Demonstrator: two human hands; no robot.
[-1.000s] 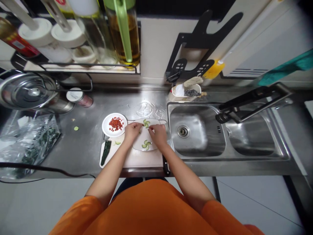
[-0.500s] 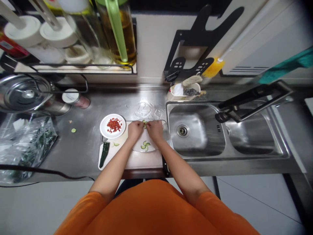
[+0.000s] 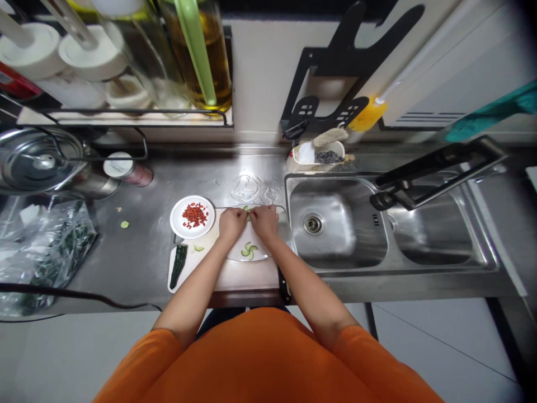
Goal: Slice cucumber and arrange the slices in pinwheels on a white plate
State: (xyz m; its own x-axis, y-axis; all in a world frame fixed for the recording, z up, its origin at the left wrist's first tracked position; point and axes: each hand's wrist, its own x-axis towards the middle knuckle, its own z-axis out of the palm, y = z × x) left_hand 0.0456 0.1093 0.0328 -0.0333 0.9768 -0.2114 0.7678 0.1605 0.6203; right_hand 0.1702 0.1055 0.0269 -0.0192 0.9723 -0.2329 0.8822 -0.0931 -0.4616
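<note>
My left hand [image 3: 232, 225] and my right hand [image 3: 264, 222] meet over the far side of a clear-rimmed plate [image 3: 233, 252]. Both are closed, their fingertips pinched at thin green cucumber slices [image 3: 246, 209] that show between them; the exact hold is partly hidden by the fingers. Nearer me on the same plate, several cucumber slices [image 3: 249, 251] lie fanned in a pinwheel. Beneath the plate is a white cutting board [image 3: 245, 275]. On its left end rest a dark green cucumber piece [image 3: 179, 266] and a few loose slices [image 3: 198, 248].
A white dish [image 3: 174, 219] of small red pieces stands left of my hands. A double sink [image 3: 339, 224] with a black faucet [image 3: 436, 168] is at right. Farther left are a plastic bag of greens [image 3: 50, 252], a lidded jar [image 3: 128, 169] and a steel pot [image 3: 37, 162].
My hands stay over the plate's far side, fingertips shifting only slightly among the slices. The camera view has drifted a little; the objects on the counter stay in place.
</note>
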